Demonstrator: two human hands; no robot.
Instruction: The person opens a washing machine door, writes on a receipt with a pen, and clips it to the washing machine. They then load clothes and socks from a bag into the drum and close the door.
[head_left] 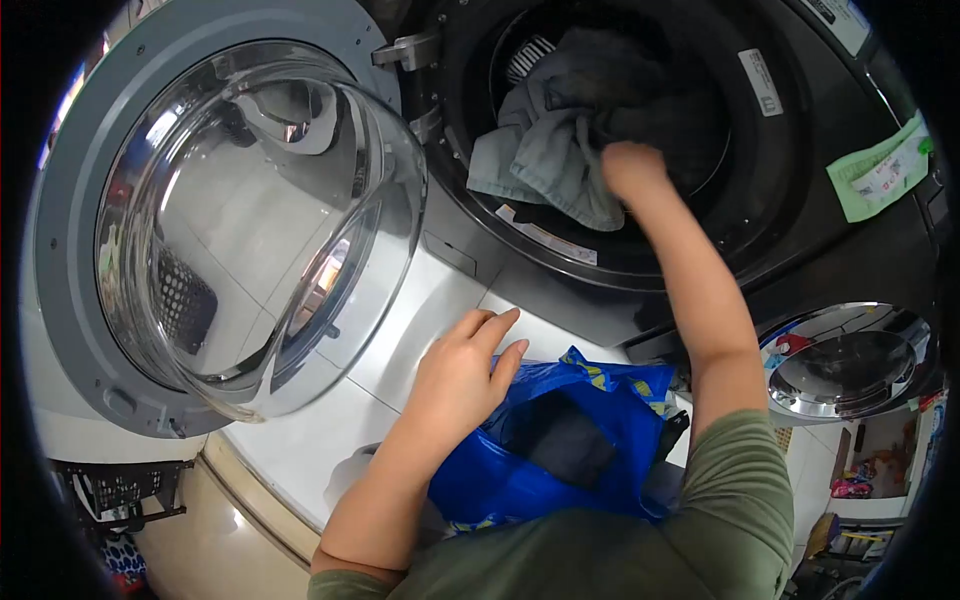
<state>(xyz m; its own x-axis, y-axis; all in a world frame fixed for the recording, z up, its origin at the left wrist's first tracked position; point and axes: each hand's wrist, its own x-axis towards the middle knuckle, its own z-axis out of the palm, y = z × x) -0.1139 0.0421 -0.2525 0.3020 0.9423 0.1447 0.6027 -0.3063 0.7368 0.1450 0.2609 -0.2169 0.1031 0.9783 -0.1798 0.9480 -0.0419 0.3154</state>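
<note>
My right hand (634,172) reaches into the drum opening of a dark front-loading washer (600,305). Its fingers are closed at the edge of a bundle of grey and dark clothes (560,150), part of which hangs over the rim. What the fingertips grip is hidden. My left hand (468,365), fingers apart and nothing in it, hovers over the left edge of a blue bag (465,480). Dark cloth (560,435) lies inside the open bag.
The round glass door (250,230) stands wide open at the left. A second round door (848,362) is at the right. A green paper (880,170) is stuck on the machine. Black baskets (120,488) stand at the lower left, on the floor side.
</note>
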